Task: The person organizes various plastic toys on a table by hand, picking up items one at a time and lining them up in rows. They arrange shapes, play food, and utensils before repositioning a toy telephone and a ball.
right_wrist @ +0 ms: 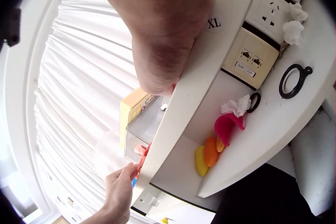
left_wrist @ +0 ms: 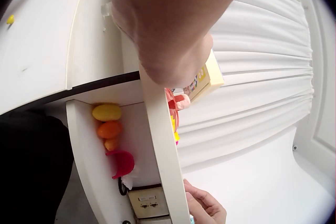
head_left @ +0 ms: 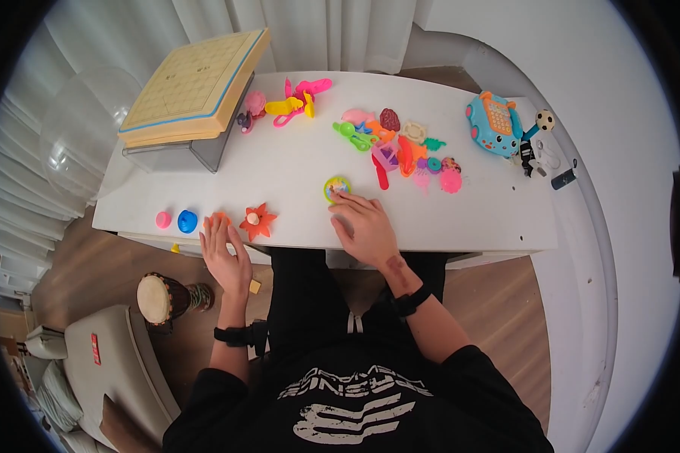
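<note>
At the front left of the white table point(head_left: 295, 170), my left hand point(head_left: 228, 260) has its fingers nearly straight, fingertips over a small orange piece point(head_left: 217, 219) that they partly hide. Just right of it lies an orange flower-shaped toy point(head_left: 263, 224) with a pale centre. A blue round toy point(head_left: 187, 221) and a small pink one point(head_left: 163, 220) sit to its left. Near the front middle, my right hand point(head_left: 369, 232) reaches forward, fingertips resting on the near edge of a round green-rimmed toy point(head_left: 332, 186) with a picture on top. The right thumb stands apart from this toy.
Colourful small toys point(head_left: 406, 151) lie grouped beyond my right hand, with pink and yellow ones point(head_left: 285, 106) further back. A board-topped box point(head_left: 193, 83) stands back left, a blue toy phone point(head_left: 495, 124) back right. Toy fruit point(left_wrist: 107, 112) lies in a compartment below the tabletop.
</note>
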Motion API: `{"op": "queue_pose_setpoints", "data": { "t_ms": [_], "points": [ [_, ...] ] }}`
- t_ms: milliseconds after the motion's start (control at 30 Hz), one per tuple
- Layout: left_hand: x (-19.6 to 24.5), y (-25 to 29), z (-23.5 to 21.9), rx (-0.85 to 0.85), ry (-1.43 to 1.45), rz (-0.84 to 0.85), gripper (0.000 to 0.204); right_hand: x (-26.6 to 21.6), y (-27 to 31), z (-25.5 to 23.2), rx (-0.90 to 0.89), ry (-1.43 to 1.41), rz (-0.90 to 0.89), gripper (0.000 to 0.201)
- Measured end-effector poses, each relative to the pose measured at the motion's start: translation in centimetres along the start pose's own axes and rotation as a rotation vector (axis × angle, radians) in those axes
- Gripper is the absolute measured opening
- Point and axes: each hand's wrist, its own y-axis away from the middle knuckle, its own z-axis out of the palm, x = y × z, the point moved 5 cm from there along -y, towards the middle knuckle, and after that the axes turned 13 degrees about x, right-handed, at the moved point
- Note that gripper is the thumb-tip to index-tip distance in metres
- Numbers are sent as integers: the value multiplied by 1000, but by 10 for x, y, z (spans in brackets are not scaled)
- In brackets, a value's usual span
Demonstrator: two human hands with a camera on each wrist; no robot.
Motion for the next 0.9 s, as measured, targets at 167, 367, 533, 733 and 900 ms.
{"op": "queue_pose_setpoints", "data": {
  "t_ms": [167, 367, 533, 733, 900],
  "points": [
    [42, -9, -25, 203, 37, 101, 30, -4, 4, -1, -44, -74, 30, 15],
    [117, 6, -6, -136, 532, 326, 44, -7, 8, -6, -112, -351, 52, 22],
    [144, 12, 24, -343, 449, 367, 50, 10, 9, -17, 83, -235, 111, 27],
    [134, 17, 29, -307, 488, 266, 32, 14, 3, -18, 82, 20, 93, 36],
    [122, 23, 25, -242, 539, 202, 23, 37, -2, -32, 99, 234, 166, 38]
  ]
}}
